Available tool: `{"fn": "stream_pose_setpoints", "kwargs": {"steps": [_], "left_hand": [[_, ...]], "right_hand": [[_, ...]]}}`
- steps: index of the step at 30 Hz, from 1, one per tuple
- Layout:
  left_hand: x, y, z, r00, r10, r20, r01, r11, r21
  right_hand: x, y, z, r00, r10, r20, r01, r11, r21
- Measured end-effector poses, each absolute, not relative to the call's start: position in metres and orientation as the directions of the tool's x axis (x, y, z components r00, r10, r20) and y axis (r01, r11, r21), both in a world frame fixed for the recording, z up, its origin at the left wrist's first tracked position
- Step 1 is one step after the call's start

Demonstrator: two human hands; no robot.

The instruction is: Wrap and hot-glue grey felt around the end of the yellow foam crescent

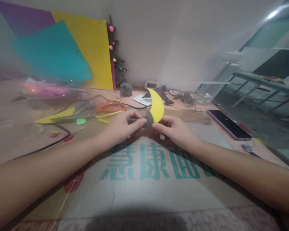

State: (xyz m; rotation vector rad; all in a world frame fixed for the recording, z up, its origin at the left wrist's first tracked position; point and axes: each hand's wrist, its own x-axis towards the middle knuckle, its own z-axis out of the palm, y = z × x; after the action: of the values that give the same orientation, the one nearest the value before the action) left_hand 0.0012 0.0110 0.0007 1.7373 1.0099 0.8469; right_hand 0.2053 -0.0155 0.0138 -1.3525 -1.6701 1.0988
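Observation:
A yellow crescent-moon cutout stands up between my hands, over the printed sheet on the table. Grey yarn is wrapped around its lower end. My left hand pinches the wrapped yarn from the left, with thumb and forefinger pressed together. From the right, my right hand holds the bottom of the moon near the yarn, its thumb in front and the other fingers curled behind. Where the yarn's loose end goes is hidden by my fingers.
Scissors with orange handles and yellow scraps lie at left. Behind stand a glue gun, a small digital clock and a ball of grey yarn. A phone lies near the right edge. Coloured sheets lean on the wall.

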Motion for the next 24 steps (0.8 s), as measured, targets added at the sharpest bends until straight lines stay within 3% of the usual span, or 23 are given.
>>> {"fn": "stream_pose_setpoints", "kwargs": {"steps": [7,12,18,21,24], "left_hand": [[0.002,0.007,0.004,0.430,0.894,0.125,0.301,-0.272,0.914],[0.001,0.010,0.003,0.390,0.914,0.115,0.301,-0.244,0.922],[-0.002,0.011,0.001,0.382,0.909,0.163,0.323,-0.297,0.899],[-0.003,0.013,0.002,0.392,0.899,0.194,0.265,-0.312,0.912],[-0.002,0.017,0.003,0.406,0.902,0.148,0.213,-0.250,0.945]], "right_hand": [[0.206,-0.016,0.014,-0.207,0.978,0.009,0.437,0.101,-0.894],[0.208,-0.013,0.011,-0.238,0.964,0.121,0.389,0.209,-0.897],[0.207,-0.016,0.016,-0.116,0.961,0.253,0.314,0.277,-0.908],[0.212,-0.017,0.017,-0.122,0.909,0.398,0.426,0.410,-0.806],[0.218,-0.015,0.013,-0.269,0.790,0.551,0.541,0.597,-0.592]]}}
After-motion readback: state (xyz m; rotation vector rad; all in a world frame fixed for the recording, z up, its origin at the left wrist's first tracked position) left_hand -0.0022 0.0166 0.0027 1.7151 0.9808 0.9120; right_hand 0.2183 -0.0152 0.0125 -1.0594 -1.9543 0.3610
